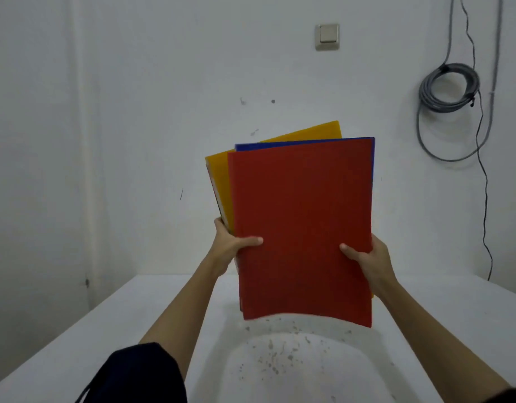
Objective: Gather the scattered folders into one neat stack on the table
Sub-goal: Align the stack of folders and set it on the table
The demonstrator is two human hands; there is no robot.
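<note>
A bundle of folders is held upright above the white table (134, 330), its lower edge just over the surface. The red folder (303, 228) faces me. Behind it a blue folder (280, 145) shows as a thin strip along the top and right edge. A yellow folder (306, 131) sits further back, tilted, sticking out at the top and left. My left hand (232, 244) grips the bundle's left edge, thumb on the red cover. My right hand (367, 257) grips the right edge the same way. The folders are fanned, not aligned.
The table surface near me carries a patch of dark specks (280, 356). A white wall stands right behind the table, with a light switch (327, 36) and a coiled grey cable (449, 88) hanging at the right; a thin black wire runs down to the table's far right corner.
</note>
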